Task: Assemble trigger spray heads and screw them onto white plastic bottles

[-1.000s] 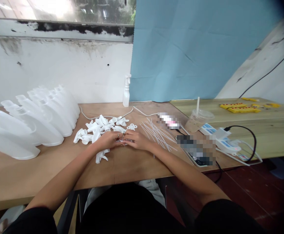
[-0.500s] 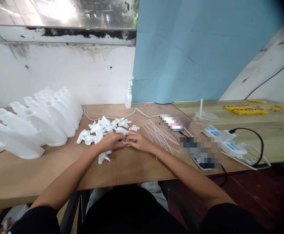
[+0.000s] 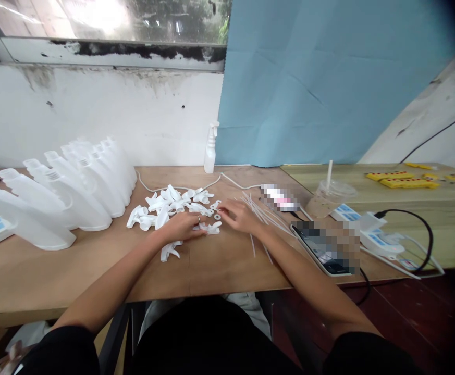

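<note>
My left hand is closed on a white trigger spray head, which lies low over the table with its end sticking out past the fingers. To its right, my right hand has its fingers bent together at a few small white ring washers. Whether a washer sits between those fingertips is too small to make out. Behind the left hand is a loose heap of white spray heads. One more spray head rests in front of the left wrist.
Rows of white bottles stand at the left. Thin white tubes lie beyond the right hand, close to a phone. A cup with a straw and a power strip are farther right. One spray bottle stands by the wall.
My hands were together over a part; now they are apart. The right hand has moved right to the washers, and the spray head shows in the left hand. Some tubes have shifted.
</note>
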{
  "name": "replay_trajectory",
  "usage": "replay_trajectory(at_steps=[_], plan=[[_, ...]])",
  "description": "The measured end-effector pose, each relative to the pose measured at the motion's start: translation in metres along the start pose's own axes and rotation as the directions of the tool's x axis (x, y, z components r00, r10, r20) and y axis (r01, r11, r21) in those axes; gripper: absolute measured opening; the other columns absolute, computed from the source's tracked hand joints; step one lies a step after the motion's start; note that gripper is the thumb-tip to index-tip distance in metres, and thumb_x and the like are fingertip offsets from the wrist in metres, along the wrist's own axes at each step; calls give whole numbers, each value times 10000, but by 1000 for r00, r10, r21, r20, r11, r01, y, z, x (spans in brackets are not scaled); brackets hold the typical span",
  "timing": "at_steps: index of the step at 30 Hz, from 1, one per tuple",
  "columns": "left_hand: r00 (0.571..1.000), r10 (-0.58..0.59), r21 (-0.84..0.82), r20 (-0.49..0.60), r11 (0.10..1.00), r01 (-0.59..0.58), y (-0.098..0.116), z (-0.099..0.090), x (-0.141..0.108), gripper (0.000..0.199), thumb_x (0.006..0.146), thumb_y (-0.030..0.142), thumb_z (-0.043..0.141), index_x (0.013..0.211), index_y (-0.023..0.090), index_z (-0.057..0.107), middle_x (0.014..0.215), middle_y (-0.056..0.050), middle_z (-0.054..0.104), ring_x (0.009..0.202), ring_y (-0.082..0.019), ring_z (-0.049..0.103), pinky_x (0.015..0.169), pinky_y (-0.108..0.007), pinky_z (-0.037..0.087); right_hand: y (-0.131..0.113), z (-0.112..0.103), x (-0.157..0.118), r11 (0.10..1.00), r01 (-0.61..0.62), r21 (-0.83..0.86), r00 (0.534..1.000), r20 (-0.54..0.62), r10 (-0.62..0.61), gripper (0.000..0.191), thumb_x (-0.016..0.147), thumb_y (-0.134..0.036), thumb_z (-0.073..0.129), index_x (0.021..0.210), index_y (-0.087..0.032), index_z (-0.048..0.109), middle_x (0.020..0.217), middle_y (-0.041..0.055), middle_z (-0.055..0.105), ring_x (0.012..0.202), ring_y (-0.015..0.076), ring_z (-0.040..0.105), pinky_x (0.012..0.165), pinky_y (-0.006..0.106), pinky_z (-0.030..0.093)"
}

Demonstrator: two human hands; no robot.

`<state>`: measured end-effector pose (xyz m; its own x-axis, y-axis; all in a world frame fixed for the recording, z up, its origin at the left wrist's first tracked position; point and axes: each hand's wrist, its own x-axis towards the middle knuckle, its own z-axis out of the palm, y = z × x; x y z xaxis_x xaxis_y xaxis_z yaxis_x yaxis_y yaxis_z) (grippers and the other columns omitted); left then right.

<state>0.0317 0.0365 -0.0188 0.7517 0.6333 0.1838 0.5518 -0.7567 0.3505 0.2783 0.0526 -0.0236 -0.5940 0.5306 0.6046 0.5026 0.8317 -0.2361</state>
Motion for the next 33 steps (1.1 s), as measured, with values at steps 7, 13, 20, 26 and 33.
replay_trajectory(at_steps=[7,13,20,26,33], plan=[[1000,-22,-73,3,997,22,-1,1,2,215,881,372,617,985,187,646,845,-18,657,715,-142,592,662,-225,397,49,-37,-13,890,-385,-243,910,62,411,256,912,-283,474,792,-175,672,742,62,679,685,178,580,643,262,362],[998,-64,-105,-2,992,63,2,1,2,247,839,365,660,1012,191,638,811,-1,638,683,-135,582,658,-227,399,73,-32,-26,793,-556,-249,761,232,606,215,799,-378,638,856,-173,670,761,45,683,675,170,586,599,235,347],[997,-71,-105,-15,992,69,-4,5,3,280,832,411,654,1006,191,649,769,0,628,666,-139,575,655,-234,399,50,-23,-16,761,-574,-302,723,248,645,337,737,-116,571,1065,-172,626,790,43,684,682,173,584,582,233,330],[997,-72,-101,-9,992,71,-3,4,2,308,834,458,638,1010,204,630,732,14,609,659,-140,570,653,-236,387,59,-27,-17,777,-625,-79,774,66,630,332,728,-142,517,1027,-172,659,708,19,621,644,157,531,598,242,364],[990,-143,-104,0,984,142,0,5,2,413,798,463,669,1090,203,537,723,37,588,634,-142,550,608,-237,361,41,-46,-1,461,-343,818,756,-51,653,355,703,-286,610,1052,-243,659,931,28,617,728,139,546,604,256,456]])
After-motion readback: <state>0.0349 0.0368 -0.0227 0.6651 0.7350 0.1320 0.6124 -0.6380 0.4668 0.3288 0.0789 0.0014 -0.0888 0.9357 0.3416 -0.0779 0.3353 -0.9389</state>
